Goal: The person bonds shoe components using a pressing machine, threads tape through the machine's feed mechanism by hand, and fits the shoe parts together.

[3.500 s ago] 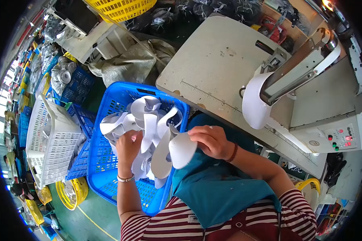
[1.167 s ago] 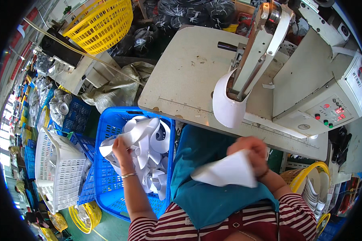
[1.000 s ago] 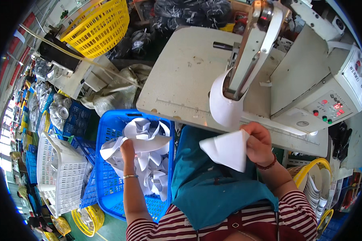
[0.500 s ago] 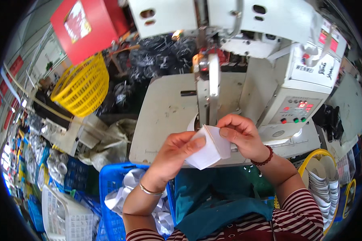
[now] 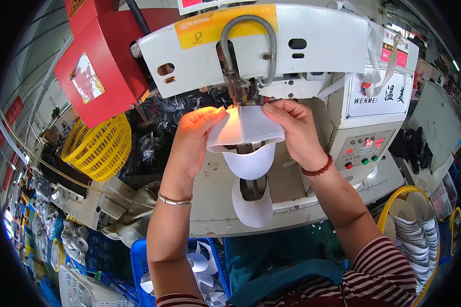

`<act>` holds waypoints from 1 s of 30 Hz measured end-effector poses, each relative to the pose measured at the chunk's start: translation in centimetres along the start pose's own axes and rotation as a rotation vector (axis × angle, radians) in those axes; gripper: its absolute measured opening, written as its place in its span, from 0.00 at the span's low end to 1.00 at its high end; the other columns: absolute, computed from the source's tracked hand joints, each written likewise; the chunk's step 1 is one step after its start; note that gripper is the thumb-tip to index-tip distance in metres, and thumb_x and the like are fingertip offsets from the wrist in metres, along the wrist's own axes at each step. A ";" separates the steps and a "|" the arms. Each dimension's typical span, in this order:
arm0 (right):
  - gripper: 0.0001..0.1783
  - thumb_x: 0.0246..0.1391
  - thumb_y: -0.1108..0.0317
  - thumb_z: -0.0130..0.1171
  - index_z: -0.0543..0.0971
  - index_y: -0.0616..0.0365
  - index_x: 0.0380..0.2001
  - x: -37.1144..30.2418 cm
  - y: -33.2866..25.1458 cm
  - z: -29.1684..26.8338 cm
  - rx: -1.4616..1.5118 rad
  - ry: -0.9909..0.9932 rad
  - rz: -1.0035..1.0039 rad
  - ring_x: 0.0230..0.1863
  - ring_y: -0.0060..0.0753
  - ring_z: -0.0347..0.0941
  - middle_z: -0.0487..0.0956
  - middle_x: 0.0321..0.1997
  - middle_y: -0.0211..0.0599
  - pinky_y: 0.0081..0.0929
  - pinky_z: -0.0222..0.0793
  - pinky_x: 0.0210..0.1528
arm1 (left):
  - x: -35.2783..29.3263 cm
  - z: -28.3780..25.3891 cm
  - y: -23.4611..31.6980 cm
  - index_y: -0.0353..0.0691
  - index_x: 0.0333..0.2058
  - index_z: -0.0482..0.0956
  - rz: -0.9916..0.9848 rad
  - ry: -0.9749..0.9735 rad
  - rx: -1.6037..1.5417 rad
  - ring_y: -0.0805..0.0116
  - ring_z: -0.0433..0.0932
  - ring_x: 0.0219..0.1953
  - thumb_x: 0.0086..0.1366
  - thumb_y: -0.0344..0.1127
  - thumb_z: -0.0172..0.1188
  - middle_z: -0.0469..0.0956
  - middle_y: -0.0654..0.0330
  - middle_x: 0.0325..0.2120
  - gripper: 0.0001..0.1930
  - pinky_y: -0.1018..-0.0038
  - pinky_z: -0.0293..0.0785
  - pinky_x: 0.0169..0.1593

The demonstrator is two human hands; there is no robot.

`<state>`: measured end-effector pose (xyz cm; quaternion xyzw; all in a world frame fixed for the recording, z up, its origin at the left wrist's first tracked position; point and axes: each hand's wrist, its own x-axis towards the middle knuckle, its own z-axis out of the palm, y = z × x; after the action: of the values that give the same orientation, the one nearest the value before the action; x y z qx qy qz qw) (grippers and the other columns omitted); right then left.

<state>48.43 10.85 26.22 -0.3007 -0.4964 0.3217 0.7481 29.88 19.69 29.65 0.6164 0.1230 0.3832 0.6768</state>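
Both hands stretch a white seamed piece [image 5: 264,125] of sheet material under the head of a press-like machine [image 5: 325,36]. My left hand [image 5: 189,135] pinches its left edge between thumb and fingers. At the right edge my right hand [image 5: 298,128] grips it the same way. The seam runs down its middle, and an orange glow falls on its left half. Just below hangs a curved white piece [image 5: 250,162], with a second curved white piece [image 5: 253,209] lower down along the machine's post. Whether these pieces are joined, I cannot tell.
A control panel [image 5: 362,148] with lit digits and buttons faces me on the right. Blue crate [image 5: 138,261] with white cut pieces stands lower left; a yellow-rimmed basket [image 5: 389,204] of stacked white pieces, lower right. A yellow basket [image 5: 100,146] and red machine housing [image 5: 107,56] are left.
Both hands have moved up and away from me to the machine head. The white piece, folded before, is now spread between them. Curved white pieces now show below it. The view has shifted.
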 end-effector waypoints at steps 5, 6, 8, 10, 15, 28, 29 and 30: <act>0.09 0.52 0.68 0.60 0.81 0.63 0.30 0.8 0.6 0.5 0.068 0.075 0.019 0.26 0.14 0.72 0.80 0.26 0.30 0.14 0.65 0.27 | 1.2 -0.7 -0.7 0.35 0.27 0.78 -0.001 0.017 -0.026 0.82 0.71 0.28 0.60 0.32 0.57 0.75 0.67 0.25 0.07 0.84 0.66 0.33; 0.09 0.51 0.67 0.61 0.81 0.63 0.29 1.0 0.6 0.4 0.088 0.072 0.034 0.25 0.14 0.72 0.80 0.26 0.30 0.14 0.65 0.26 | 1.3 -0.4 -0.6 0.36 0.27 0.77 -0.013 0.041 -0.019 0.81 0.71 0.28 0.60 0.33 0.57 0.75 0.67 0.24 0.07 0.84 0.66 0.33; 0.09 0.51 0.67 0.61 0.81 0.62 0.28 1.2 0.9 0.2 0.087 0.089 0.036 0.24 0.14 0.72 0.80 0.24 0.30 0.14 0.64 0.25 | 1.6 -0.2 -0.5 0.36 0.26 0.77 -0.024 0.065 -0.013 0.81 0.71 0.27 0.60 0.33 0.56 0.75 0.67 0.24 0.07 0.83 0.65 0.33; 0.08 0.50 0.67 0.61 0.82 0.62 0.27 1.3 1.2 0.1 0.089 0.110 0.038 0.23 0.15 0.71 0.79 0.23 0.30 0.14 0.63 0.23 | 1.7 -0.2 -0.4 0.36 0.26 0.78 -0.030 0.056 -0.018 0.81 0.71 0.27 0.60 0.33 0.56 0.75 0.67 0.24 0.07 0.83 0.65 0.32; 0.07 0.49 0.69 0.60 0.81 0.62 0.24 1.7 1.4 0.6 0.186 0.172 0.072 0.18 0.14 0.68 0.78 0.20 0.29 0.15 0.59 0.20 | 2.2 -0.6 -0.5 0.35 0.26 0.78 -0.032 0.060 -0.037 0.79 0.72 0.26 0.60 0.33 0.55 0.75 0.66 0.24 0.08 0.82 0.66 0.32; 0.09 0.50 0.71 0.59 0.78 0.62 0.19 2.3 1.7 0.2 0.256 0.219 0.221 0.12 0.17 0.63 0.72 0.14 0.27 0.15 0.55 0.15 | 3.0 -1.1 -0.8 0.35 0.28 0.78 -0.075 -0.025 -0.084 0.81 0.69 0.21 0.63 0.36 0.53 0.75 0.66 0.21 0.11 0.83 0.61 0.23; 0.08 0.50 0.71 0.59 0.78 0.62 0.19 2.2 1.7 0.1 0.250 0.216 0.225 0.12 0.17 0.63 0.72 0.13 0.27 0.15 0.54 0.15 | 3.0 -1.2 -0.9 0.35 0.28 0.78 -0.075 -0.026 -0.085 0.81 0.69 0.21 0.63 0.36 0.53 0.75 0.66 0.21 0.11 0.83 0.61 0.23; 0.08 0.50 0.71 0.59 0.78 0.61 0.19 2.2 1.6 0.1 0.244 0.214 0.229 0.12 0.17 0.63 0.72 0.13 0.27 0.15 0.54 0.15 | 3.1 -1.4 -1.0 0.35 0.28 0.78 -0.073 -0.050 -0.087 0.81 0.68 0.20 0.63 0.36 0.53 0.74 0.67 0.20 0.11 0.84 0.60 0.22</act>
<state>48.68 13.53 26.19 -0.2949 -0.3340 0.4289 0.7859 31.44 22.92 29.41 0.5910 0.1119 0.3477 0.7192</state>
